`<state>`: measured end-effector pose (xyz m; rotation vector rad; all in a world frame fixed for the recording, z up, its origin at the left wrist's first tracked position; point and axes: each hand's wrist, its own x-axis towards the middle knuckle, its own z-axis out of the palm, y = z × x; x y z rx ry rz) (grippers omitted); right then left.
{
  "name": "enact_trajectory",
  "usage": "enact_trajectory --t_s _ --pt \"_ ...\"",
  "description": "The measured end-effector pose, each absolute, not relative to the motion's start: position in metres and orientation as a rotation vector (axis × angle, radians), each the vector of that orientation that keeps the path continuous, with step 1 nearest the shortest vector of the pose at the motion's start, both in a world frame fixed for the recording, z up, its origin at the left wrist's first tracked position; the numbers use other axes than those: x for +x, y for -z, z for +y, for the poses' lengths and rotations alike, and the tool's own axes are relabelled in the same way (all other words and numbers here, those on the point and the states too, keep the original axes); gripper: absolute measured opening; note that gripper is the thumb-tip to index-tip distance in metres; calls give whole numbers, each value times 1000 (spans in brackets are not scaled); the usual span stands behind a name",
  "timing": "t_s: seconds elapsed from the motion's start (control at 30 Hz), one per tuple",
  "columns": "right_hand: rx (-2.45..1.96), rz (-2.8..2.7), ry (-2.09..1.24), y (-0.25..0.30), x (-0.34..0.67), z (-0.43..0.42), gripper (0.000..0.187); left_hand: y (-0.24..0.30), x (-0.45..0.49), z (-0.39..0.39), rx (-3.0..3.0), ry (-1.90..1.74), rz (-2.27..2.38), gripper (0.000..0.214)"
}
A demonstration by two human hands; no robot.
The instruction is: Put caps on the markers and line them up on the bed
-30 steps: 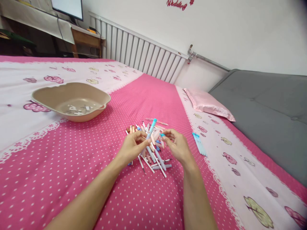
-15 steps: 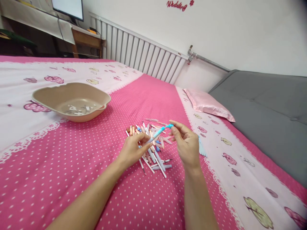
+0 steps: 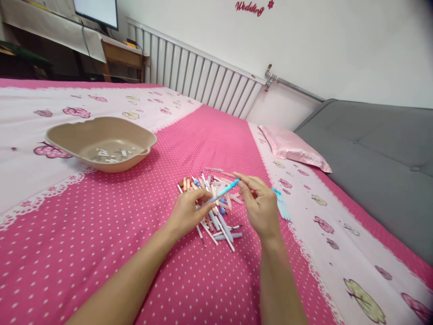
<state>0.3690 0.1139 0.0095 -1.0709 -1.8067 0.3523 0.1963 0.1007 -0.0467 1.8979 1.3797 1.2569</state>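
Note:
Between thumb and fingers, my left hand (image 3: pixel 189 210) grips the lower part of a pen barrel (image 3: pixel 221 192), bright blue toward its upper end and paler below. At that upper end my right hand (image 3: pixel 260 201) pinches a small blue pen tip piece (image 3: pixel 237 181), which now meets the barrel; my fingers partly cover it. Under both hands lies a loose pile of pen parts (image 3: pixel 219 223): white refills, pale blue and pink barrels, and orange and brown pieces. Several light blue pens (image 3: pixel 283 207) lie side by side just right of my right hand.
A beige plastic basin (image 3: pixel 101 164) with small white and grey pieces inside stands at left on the pink dotted bedspread (image 3: pixel 169 280). A pink pillow (image 3: pixel 294 149) rests by the grey headboard (image 3: pixel 379 158). Behind the bed are a white radiator (image 3: pixel 199 67) and a desk (image 3: pixel 118 54).
My right hand has brought the small blue tip piece down and left onto the barrel's end, closing the gap between them. My left hand stays in place.

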Motion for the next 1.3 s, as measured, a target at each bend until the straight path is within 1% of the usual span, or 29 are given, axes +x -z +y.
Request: enact_trajectory --t_s 0.37,0.5,0.57,0.67,0.8,0.93,1.03,1.17,1.3 --pt "-1092 -1834 -356 -9 367 114 28 47 197 100 1841 -1252 1356 14" --pt "-1135 -1730 -481 -7 367 114 40 48 198 101 1757 -1304 1308 15" --pt "-1161 -1681 -531 -7 367 114 42 48 198 101 1680 -1348 1284 16" --pt "-1161 -1698 -598 -6 366 115 34 45 198 100 1564 -1398 1228 19" --pt "-1174 -1854 -816 4 357 117 22 40 198 99 1469 -1460 1176 23" --pt "-1213 -1977 -1002 19 341 118 19 38 198 99 1401 -1524 1192 24" --pt "-1165 -1923 -1138 29 330 118 19 39 196 100 1399 -1565 1253 21" --pt "-1077 -1784 -1273 37 322 120 11 41 195 102 1365 -1629 1278 24" --pt "-1029 -1629 -1423 39 319 121 11 41 195 103 1320 -1666 1265 26"
